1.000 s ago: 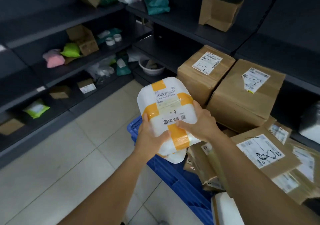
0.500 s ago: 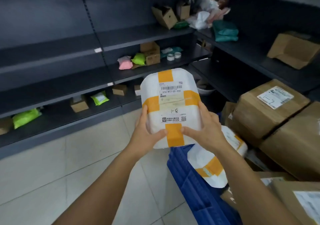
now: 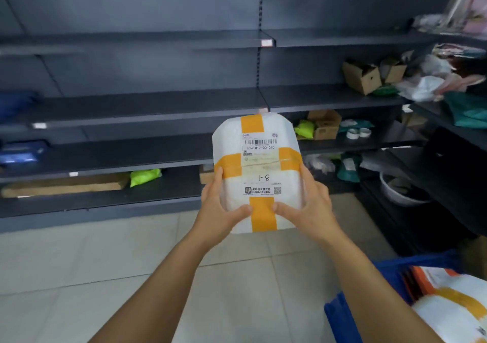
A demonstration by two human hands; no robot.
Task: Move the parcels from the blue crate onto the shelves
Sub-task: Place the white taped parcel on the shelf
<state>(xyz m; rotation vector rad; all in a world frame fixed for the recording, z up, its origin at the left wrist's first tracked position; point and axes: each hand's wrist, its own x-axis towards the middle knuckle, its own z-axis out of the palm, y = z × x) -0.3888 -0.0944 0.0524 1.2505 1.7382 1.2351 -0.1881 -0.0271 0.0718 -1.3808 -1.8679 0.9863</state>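
Observation:
I hold a white parcel (image 3: pixel 259 168) crossed with orange tape, its label marked "1-8", upright at chest height in front of the dark grey shelves (image 3: pixel 147 105). My left hand (image 3: pixel 220 212) grips its lower left side with the thumb across the front. My right hand (image 3: pixel 309 205) grips the lower right side the same way. The blue crate (image 3: pixel 342 313) sits at the bottom right on the floor, with another white and orange parcel (image 3: pixel 453 311) lying in it.
A long flat cardboard box (image 3: pixel 66 184) and a lime green bag (image 3: pixel 145 177) lie on the bottom shelf. Small cartons (image 3: pixel 362 77), bags and tape rolls (image 3: pixel 358 133) crowd the right-hand shelves. A white basin (image 3: pixel 400 192) stands low on the right. Pale floor tiles (image 3: pixel 105 269) spread below.
My view has swung left, away from the brown boxes and the crate, to face the long shelves. Both hands keep the same grip and carried the parcel along with the turn.

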